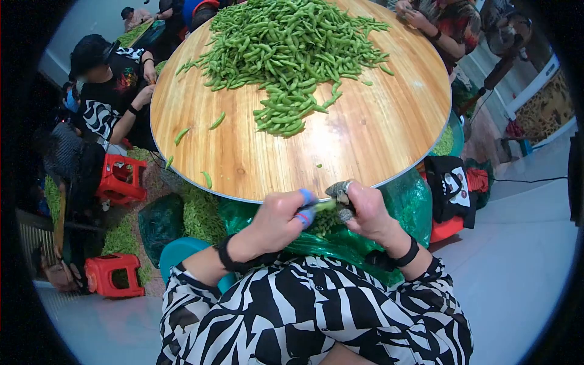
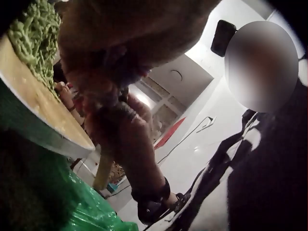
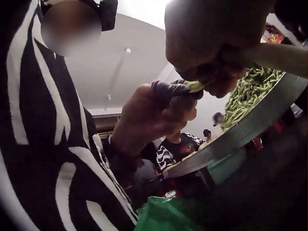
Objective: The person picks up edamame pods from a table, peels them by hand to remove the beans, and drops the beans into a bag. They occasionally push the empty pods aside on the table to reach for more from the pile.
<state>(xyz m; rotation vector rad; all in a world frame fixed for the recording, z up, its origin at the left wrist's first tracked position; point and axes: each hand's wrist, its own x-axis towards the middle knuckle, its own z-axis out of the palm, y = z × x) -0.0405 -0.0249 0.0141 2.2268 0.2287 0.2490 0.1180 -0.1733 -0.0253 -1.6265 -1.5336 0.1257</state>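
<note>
Two sleeves (image 1: 188, 313) of black-and-white printed cloth are seen nearest, with each wrist ringed by a dark band (image 1: 226, 252). Beyond them, one slim green pod (image 1: 324, 207) is held between the hands, just off the table's near edge. It is pinched at one end by the closed thumb and fingertips of the left hand (image 1: 277, 216), which are wrapped in bluish coverings, and at the other by the curled, grey-wrapped thumb and finger of the right hand (image 1: 366, 213). Below, glossy, wrinkled green plastic (image 1: 404, 204) is spread around small green beans (image 1: 325, 226). Farther out, a round tabletop (image 1: 377, 140) of smooth, streaked wood is edged by a thin pale rim. A few curved pods (image 1: 217, 120) are scattered on its left side, and its far part is covered by a tangled, uneven heap of pods (image 1: 286, 45). Beside the table, another person (image 1: 100, 97) is seated, dressed in black.
</note>
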